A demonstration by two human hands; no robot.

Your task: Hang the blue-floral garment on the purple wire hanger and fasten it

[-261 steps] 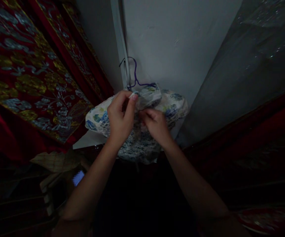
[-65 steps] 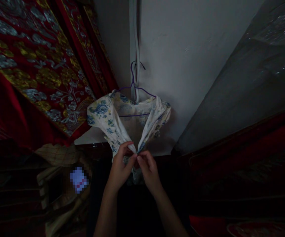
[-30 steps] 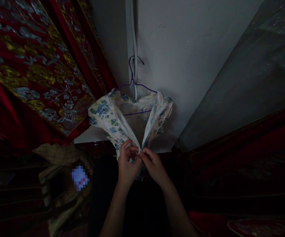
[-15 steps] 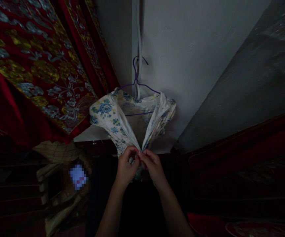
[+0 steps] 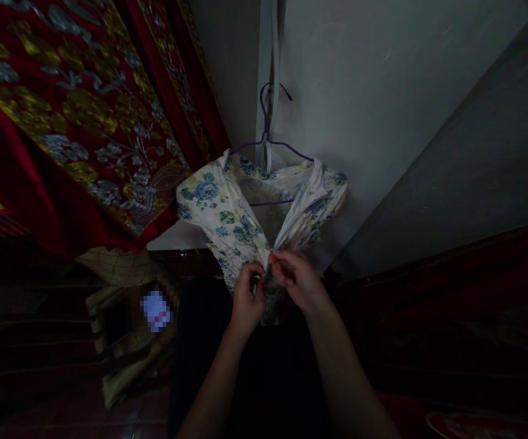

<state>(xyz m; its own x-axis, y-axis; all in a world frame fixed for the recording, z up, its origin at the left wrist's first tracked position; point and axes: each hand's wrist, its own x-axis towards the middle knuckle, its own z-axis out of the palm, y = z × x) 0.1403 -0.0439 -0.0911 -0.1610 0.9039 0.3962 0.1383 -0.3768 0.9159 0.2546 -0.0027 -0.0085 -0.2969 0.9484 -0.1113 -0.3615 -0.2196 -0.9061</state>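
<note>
A white blouse with blue and yellow flowers point(image 5: 241, 228) hangs on a purple wire hanger point(image 5: 286, 146) in front of me. Its front is open in a V down to my hands. My left hand point(image 5: 249, 299) pinches the blouse's front edge just below the bottom of the V. Slightly higher and to the right, my right hand point(image 5: 298, 277) has its fingers closed on the cloth at the point of the V. Whether a button or zip pull is between the fingers is too dark and small to see.
Red cloth with gold and silver embroidery point(image 5: 94, 122) hangs at the left. A pale cord point(image 5: 275, 61) runs down the wall point(image 5: 346, 73) behind the hanger. At lower left, a wooden chair point(image 5: 108, 305) bears a checked cloth point(image 5: 117, 265) and a blurred bright item point(image 5: 156, 310).
My hands have moved apart, the right one going up to the point of the V and the left one staying lower. The whole view has shifted a little.
</note>
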